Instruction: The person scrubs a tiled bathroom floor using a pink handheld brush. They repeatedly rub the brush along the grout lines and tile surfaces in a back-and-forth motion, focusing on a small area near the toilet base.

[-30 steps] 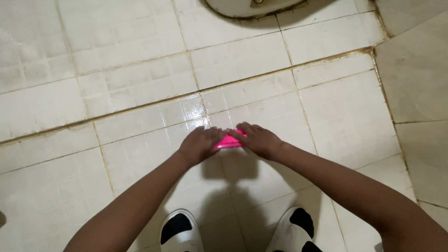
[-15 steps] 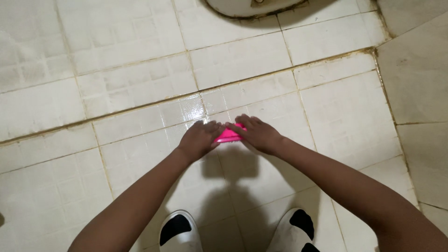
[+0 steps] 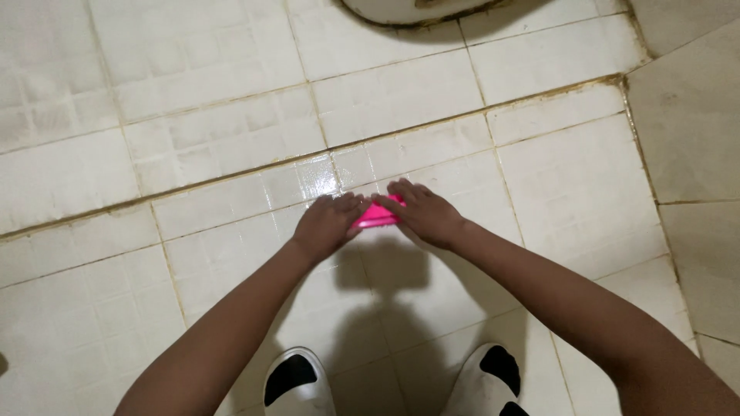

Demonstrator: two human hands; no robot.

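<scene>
A small flat pink object point(image 3: 375, 215) sits between both of my hands, low over the white tiled floor point(image 3: 231, 154). My left hand point(image 3: 325, 225) grips its left end with the fingers curled over it. My right hand point(image 3: 423, 212) covers its right end from above. Most of the pink object is hidden under my fingers, so I cannot tell its exact shape. Both arms reach down and forward from the bottom of the view.
My two feet in white and black footwear point(image 3: 297, 383) stand at the bottom edge. A round white fixture base point(image 3: 408, 9) sits at the top. A raised tiled ledge or wall point(image 3: 694, 139) runs along the right side. Grout lines are stained brown.
Both hands have stayed on the pink object and shifted very slightly. The object's glare has faded a little as the fingers closed more over it.
</scene>
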